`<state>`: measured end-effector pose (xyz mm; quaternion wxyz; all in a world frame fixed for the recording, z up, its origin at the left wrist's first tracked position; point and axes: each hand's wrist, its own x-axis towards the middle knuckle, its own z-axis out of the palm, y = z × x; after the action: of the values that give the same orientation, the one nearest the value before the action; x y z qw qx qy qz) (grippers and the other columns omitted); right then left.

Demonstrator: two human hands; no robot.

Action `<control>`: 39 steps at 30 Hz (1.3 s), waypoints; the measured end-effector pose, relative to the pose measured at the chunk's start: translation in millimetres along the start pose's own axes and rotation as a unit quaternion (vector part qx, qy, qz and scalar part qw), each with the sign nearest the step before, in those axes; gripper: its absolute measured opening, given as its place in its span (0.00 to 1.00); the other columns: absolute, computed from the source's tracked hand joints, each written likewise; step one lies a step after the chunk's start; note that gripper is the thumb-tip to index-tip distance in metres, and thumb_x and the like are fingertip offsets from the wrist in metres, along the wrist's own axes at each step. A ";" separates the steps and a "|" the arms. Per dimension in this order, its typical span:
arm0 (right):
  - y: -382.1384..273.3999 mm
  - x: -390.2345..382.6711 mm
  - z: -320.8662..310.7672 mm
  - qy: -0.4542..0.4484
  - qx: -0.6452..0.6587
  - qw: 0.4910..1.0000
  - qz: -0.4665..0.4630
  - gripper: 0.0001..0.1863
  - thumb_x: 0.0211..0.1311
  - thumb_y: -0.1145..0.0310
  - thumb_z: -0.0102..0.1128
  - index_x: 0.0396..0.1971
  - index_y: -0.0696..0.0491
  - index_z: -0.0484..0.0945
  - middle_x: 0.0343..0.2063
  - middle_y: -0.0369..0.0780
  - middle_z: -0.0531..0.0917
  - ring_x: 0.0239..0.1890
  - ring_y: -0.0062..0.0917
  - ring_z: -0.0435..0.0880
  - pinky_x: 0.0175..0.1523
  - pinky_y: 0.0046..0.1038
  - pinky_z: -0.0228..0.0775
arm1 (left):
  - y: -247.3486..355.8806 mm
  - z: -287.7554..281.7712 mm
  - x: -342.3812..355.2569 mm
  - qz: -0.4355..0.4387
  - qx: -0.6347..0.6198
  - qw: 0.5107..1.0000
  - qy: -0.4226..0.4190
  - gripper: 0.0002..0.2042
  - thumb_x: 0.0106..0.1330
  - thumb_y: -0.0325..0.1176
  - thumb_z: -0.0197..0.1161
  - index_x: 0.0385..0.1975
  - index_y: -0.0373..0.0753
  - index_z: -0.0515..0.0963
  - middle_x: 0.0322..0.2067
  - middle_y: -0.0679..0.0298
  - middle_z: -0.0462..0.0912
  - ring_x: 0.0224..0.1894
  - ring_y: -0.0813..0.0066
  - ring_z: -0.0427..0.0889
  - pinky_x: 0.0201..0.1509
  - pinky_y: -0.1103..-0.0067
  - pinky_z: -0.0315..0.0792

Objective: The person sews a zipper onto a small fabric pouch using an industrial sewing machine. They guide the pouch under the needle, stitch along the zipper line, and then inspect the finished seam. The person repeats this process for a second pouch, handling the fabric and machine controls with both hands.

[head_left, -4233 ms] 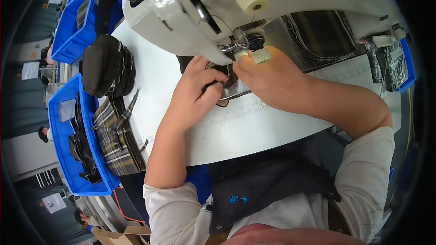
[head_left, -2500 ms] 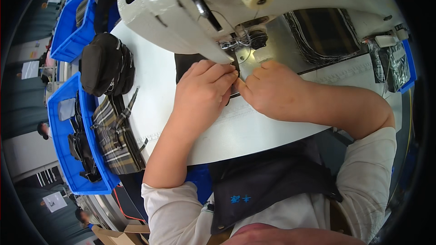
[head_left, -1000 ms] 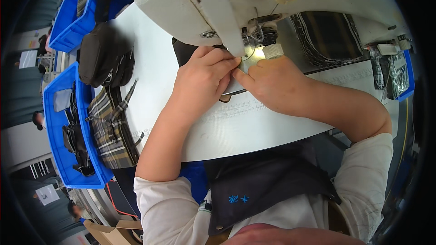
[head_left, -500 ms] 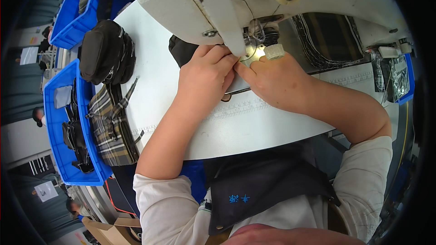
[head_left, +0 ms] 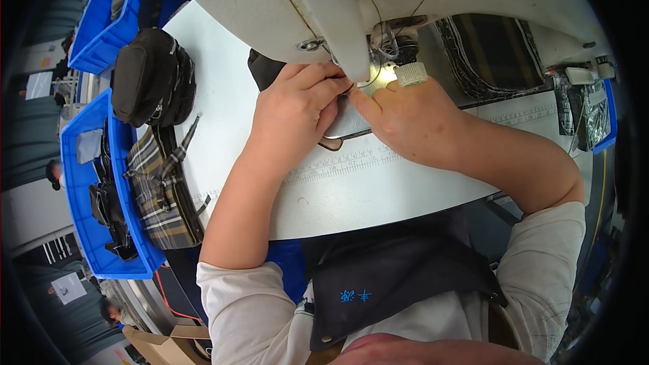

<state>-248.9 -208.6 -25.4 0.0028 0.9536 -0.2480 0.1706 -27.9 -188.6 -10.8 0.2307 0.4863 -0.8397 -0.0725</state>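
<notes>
A dark, soft cloth piece (head_left: 262,69) is partly covered by the left hand (head_left: 289,113); its visible part lies just beyond and left of that hand's knuckles, beside the head of a white, glossy sewing machine (head_left: 277,13). Left thumb and fingers are brought together, pinched on the cloth's edge near the lit needle area. The right hand (head_left: 416,125) is placed opposite, index finger extended to the same spot, fingertips of both hands nearly touching; whether anything is gripped by it can't be made out, thumb and other fingers being hidden. A small, ribbed cream knob (head_left: 411,74) is seen just above the right knuckles. Below the fingertips, a shiny metal plate (head_left: 348,122) is set in the white tabletop (head_left: 358,196), with a small tan, dark-edged tab (head_left: 331,143) at its near edge. Well left of the grip, a dark, rounded fabric bag (head_left: 138,78) is stood beyond a brown-and-white plaid fabric piece (head_left: 159,196); a long blue plastic bin (head_left: 111,267) holding dark pieces is placed further left. Right of the grip, beyond the right wrist, dark plaid panels with frayed pale edges (head_left: 493,54) are laid by the machine; further right, clear plastic packets (head_left: 595,111) are seen.
</notes>
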 end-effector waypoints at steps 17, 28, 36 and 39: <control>3.7 3.7 1.1 0.019 -0.034 0.999 0.013 0.13 0.53 0.73 0.64 0.39 0.58 0.79 0.21 0.37 0.83 0.24 0.31 0.86 0.35 0.33 0.74 | 15.5 11.7 -0.6 -0.048 0.040 0.997 0.038 0.15 0.61 0.23 0.67 0.48 0.41 0.88 0.49 0.68 0.87 0.52 0.60 0.83 0.55 0.70 0.79; 1.5 4.9 8.2 0.049 -0.009 0.998 -0.025 0.20 0.50 0.72 0.65 0.47 0.56 0.83 0.40 0.38 0.81 0.50 0.29 0.82 0.44 0.30 0.74 | 1.0 -6.3 -5.0 -0.157 -0.204 0.962 0.087 0.10 0.66 0.27 0.67 0.45 0.37 0.85 0.38 0.60 0.84 0.41 0.62 0.83 0.44 0.71 0.78; 0.8 4.9 12.5 0.073 -0.004 0.996 -0.057 0.19 0.54 0.75 0.63 0.48 0.59 0.83 0.51 0.40 0.82 0.60 0.34 0.80 0.47 0.30 0.81 | -6.6 -35.0 -10.8 -0.049 -0.028 0.997 -0.051 0.28 0.58 0.28 0.73 0.62 0.45 0.77 0.36 0.62 0.82 0.40 0.64 0.82 0.42 0.72 0.77; 3.0 3.9 8.5 0.064 0.013 0.995 -0.070 0.20 0.53 0.72 0.63 0.48 0.62 0.82 0.48 0.42 0.81 0.56 0.32 0.80 0.46 0.32 0.76 | -0.4 -41.9 -11.5 -0.182 -0.162 0.962 -0.125 0.28 0.59 0.25 0.70 0.63 0.46 0.75 0.36 0.62 0.81 0.40 0.65 0.82 0.42 0.73 0.76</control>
<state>-244.4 -213.9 -32.4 0.0185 0.9556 -0.1783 0.2337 -3.5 -174.7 22.5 0.1828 0.5740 -0.7361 -0.3085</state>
